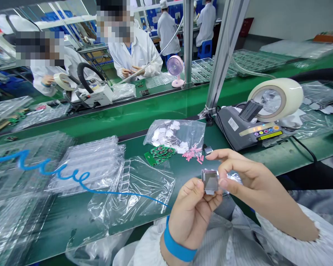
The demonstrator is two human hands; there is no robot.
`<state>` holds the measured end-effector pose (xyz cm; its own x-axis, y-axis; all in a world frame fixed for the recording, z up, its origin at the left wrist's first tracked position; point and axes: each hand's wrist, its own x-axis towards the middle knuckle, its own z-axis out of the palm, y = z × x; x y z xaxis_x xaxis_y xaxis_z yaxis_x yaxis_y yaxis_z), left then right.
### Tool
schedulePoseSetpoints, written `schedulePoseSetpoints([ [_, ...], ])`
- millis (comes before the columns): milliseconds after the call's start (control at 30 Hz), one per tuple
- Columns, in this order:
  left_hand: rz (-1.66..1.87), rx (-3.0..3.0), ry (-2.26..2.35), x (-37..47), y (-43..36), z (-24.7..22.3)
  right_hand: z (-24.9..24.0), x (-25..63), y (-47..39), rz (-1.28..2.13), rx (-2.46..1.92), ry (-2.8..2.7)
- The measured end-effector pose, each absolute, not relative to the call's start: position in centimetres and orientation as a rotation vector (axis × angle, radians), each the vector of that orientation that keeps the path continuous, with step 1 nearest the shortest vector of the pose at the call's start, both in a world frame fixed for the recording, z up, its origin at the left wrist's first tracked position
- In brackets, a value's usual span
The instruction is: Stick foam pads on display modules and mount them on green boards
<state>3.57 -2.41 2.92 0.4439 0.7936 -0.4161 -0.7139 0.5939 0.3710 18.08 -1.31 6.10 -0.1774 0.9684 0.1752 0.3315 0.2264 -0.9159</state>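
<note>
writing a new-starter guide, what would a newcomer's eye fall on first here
Probably the bright blue coiled cord, running from the left edge toward the blue wristband on the left wrist. Next, the small square part right of centre, held in the left hand with the right hand close beside it. Farther right, a big tape roll stands on a grey machine.

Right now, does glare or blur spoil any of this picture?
Head view: bright glare streaks the flat clear bag; head view, left edge: the stacked clear trays look smeared; head view, top: the metal post leans, perhaps from lens distortion; head view, lower right of centre: the small square part in the left hand looks fairly clear.
</note>
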Motion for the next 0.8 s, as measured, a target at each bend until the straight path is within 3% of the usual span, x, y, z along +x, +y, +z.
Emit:
schedulePoseSetpoints([
  [100,0.936,0.167,0.615,3.5,-2.5,2.9,5.7,17.7,-1.3,0.83,-1.263,-1.731],
  [300,0.997,0.202,0.646,3.3,-2.7,2.9,3.7,16.6,-1.5,0.147,-1.34,-1.813],
  [367,1.006,0.239,0.668,2.9,-2.8,2.6,3.2,16.4,-1.5,0.192,-1.265,-1.885],
  [567,0.917,0.416,0.769,-0.6,-3.5,1.5,1.3,14.7,0.9,0.749,-1.088,-2.24],
  [800,1.226,0.443,1.067,-5.7,-4.0,0.7,-3.4,9.3,10.2,0.587,-1.404,-2.351],
])
